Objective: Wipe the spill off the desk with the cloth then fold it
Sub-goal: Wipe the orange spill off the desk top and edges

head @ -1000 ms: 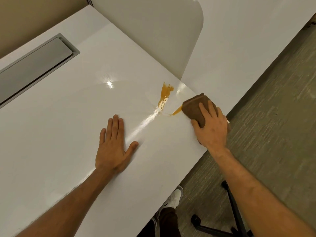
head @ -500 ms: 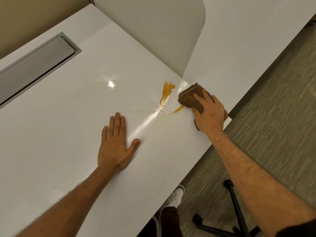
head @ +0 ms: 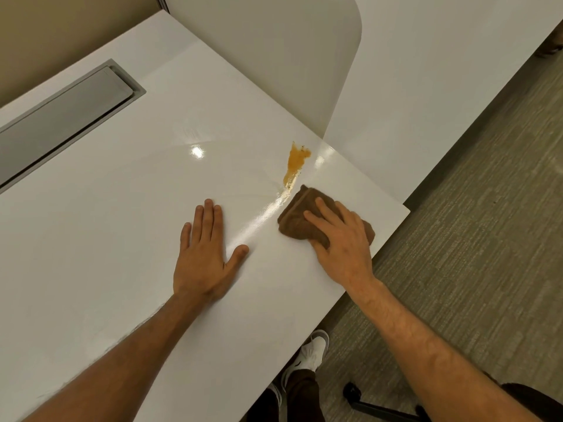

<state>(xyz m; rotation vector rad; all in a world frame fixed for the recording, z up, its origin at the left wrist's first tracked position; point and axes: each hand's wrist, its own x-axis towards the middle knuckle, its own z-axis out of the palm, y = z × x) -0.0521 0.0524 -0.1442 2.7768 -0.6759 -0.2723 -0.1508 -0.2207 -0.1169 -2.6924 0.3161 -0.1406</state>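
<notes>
An orange-brown spill (head: 296, 162) streaks the white desk (head: 122, 208) near its right corner. Just below it lies a bunched brown cloth (head: 300, 217). My right hand (head: 341, 242) presses down on the cloth with fingers spread over its top, the thumb tucked at the cloth's near edge. The cloth's far tip sits right at the lower end of the spill. My left hand (head: 207, 254) rests flat on the desk, fingers straight, to the left of the cloth and holding nothing.
A grey cable-tray lid (head: 61, 123) is set into the desk at the far left. A white divider panel (head: 274, 56) rises behind the spill. The desk edge (head: 390, 236) runs close right of the cloth. Below are carpet, my shoes and a chair base (head: 380, 406).
My right hand has slid the cloth left and toward me, over the small lower streak, which no longer shows. The left hand stays flat in place.
</notes>
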